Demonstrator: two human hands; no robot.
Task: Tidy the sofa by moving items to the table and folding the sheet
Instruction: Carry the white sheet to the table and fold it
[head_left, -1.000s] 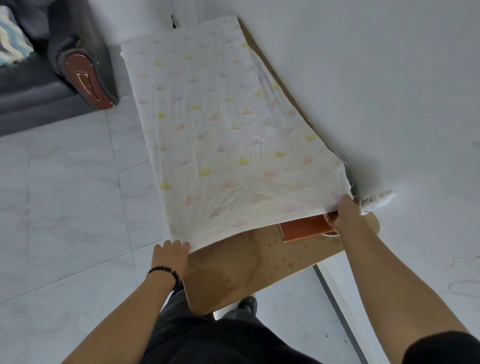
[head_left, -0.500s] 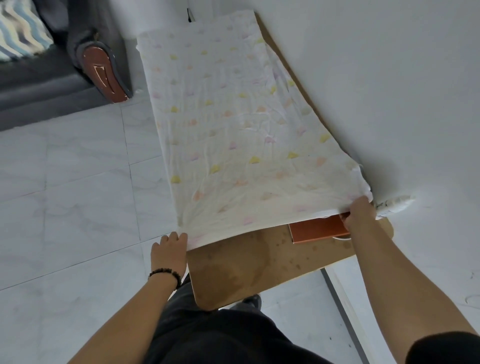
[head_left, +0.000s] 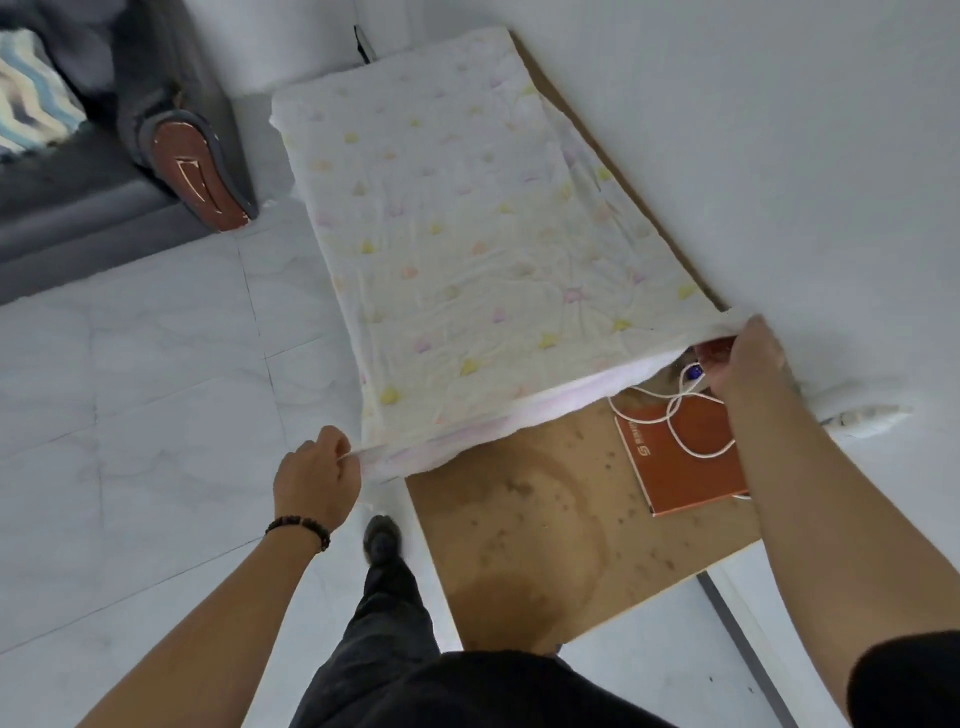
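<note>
Sheet (head_left: 483, 260) flat over table (head_left: 545, 545), near corners pinched in left grip (head_left: 317, 467) and right grip (head_left: 748, 358)

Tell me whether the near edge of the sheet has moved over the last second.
Yes. The sheet edge has drawn back up the table, away from the person, uncovering more of the orange book and a white cord.

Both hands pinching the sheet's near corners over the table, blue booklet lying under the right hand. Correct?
One error: the booklet is orange-red, not blue, as the head view shows. The rest holds: left hand and right hand pinch near corners of the white pastel-spotted sheet over the brown wooden table.
</note>
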